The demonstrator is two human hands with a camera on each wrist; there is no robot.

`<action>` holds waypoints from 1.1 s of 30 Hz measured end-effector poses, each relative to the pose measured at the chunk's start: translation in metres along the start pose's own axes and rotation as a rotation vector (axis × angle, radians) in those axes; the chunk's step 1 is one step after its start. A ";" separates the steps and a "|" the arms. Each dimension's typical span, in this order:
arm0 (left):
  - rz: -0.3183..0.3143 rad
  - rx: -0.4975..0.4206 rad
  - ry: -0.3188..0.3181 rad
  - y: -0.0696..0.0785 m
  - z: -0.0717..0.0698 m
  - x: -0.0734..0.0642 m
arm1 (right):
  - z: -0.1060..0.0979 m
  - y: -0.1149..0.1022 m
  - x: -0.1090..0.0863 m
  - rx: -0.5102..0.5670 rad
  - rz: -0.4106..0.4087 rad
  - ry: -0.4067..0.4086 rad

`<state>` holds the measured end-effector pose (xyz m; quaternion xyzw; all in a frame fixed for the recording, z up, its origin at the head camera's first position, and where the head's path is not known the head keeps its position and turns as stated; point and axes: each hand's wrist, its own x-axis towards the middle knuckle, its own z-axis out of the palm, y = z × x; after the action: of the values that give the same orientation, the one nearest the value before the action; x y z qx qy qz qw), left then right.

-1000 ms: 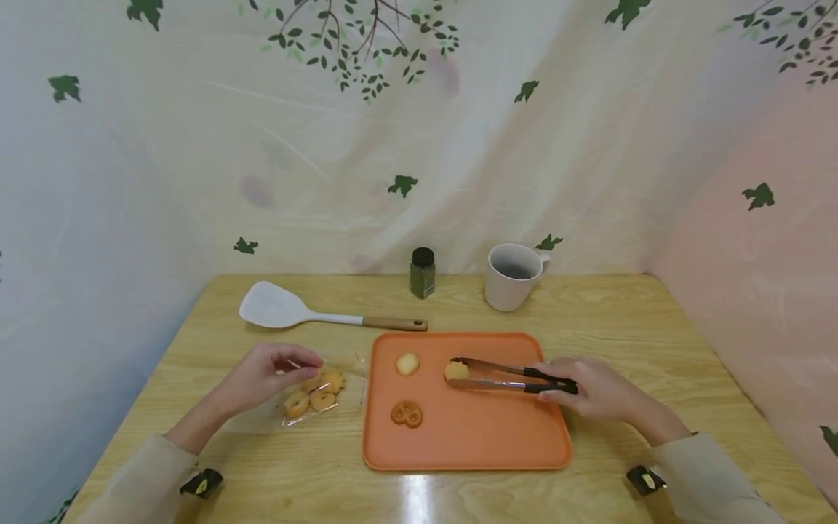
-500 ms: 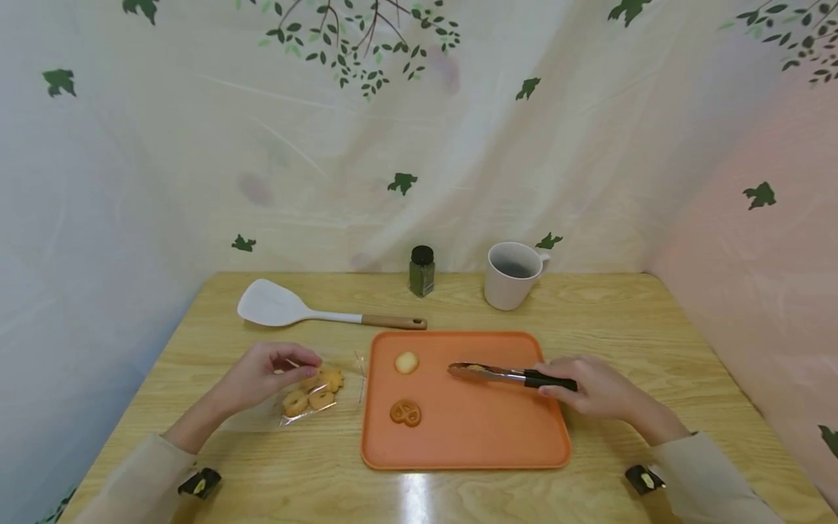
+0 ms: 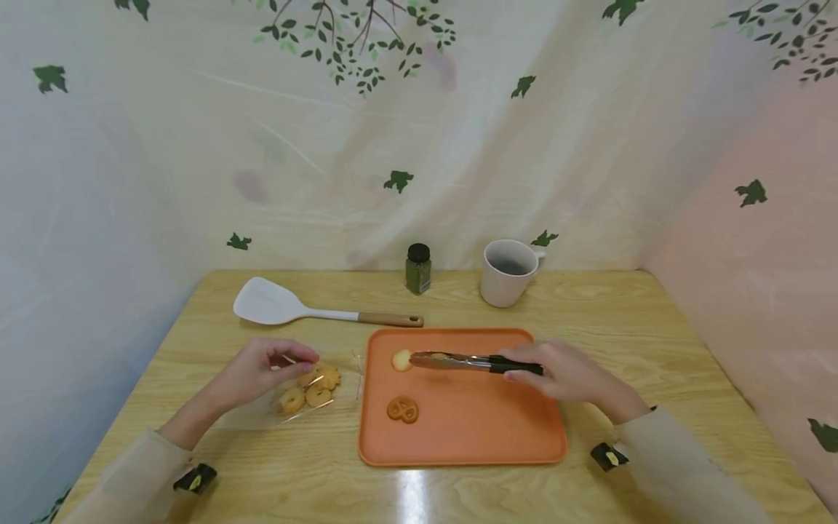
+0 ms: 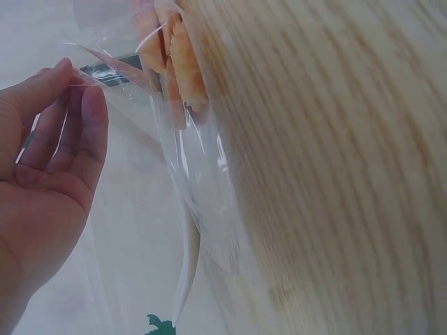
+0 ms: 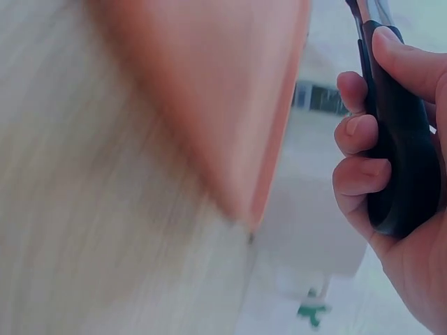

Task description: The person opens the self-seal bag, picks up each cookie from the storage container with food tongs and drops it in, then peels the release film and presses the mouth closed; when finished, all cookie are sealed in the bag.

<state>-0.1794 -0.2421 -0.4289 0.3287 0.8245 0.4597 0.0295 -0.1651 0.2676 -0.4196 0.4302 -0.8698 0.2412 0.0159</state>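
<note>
In the head view, the right hand [image 3: 556,367] held a pair of black-handled metal tongs [image 3: 481,362] over the orange tray [image 3: 471,429], their long axis running nearly straight across toward the person's left. The tips ended at the right edge of a pale round cookie [image 3: 400,360], in line with it; whether they touched it or merely overlapped it could not be told. A golden patch showed between the blades, seemingly a cookie pinched there, though how tightly was unclear. A pretzel-shaped cookie [image 3: 402,410] lay nearer the person on the tray. Left of the tray on the bench [image 3: 596,306], the left hand [image 3: 265,370] was beside a clear bag [image 3: 304,413] of cookies, far closer to it than the right hand was. The left wrist view made plain what the head view only hinted at: thumb and fingertips pinched the thin film, with the bagged cookies [image 4: 186,70] to the side of the fingertips, apart from them. The right wrist view showed the underside of the other grip, fingers curled round the black handle with the thumb laid along it; the tips and both tray cookies were out of that picture, and the tray's corner was blurred.
</note>
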 end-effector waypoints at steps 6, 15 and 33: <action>0.000 0.011 0.006 0.001 -0.001 0.000 | 0.014 -0.016 0.049 0.031 -0.031 -0.088; 0.017 0.035 0.014 0.002 -0.003 0.002 | 0.042 -0.032 0.114 0.069 -0.074 -0.201; 0.039 0.046 0.037 0.008 -0.011 0.005 | 0.069 -0.062 0.171 -0.089 -0.128 -0.177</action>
<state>-0.1827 -0.2444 -0.4149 0.3368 0.8287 0.4471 -0.0023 -0.2133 0.0793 -0.4153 0.5035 -0.8483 0.1618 -0.0266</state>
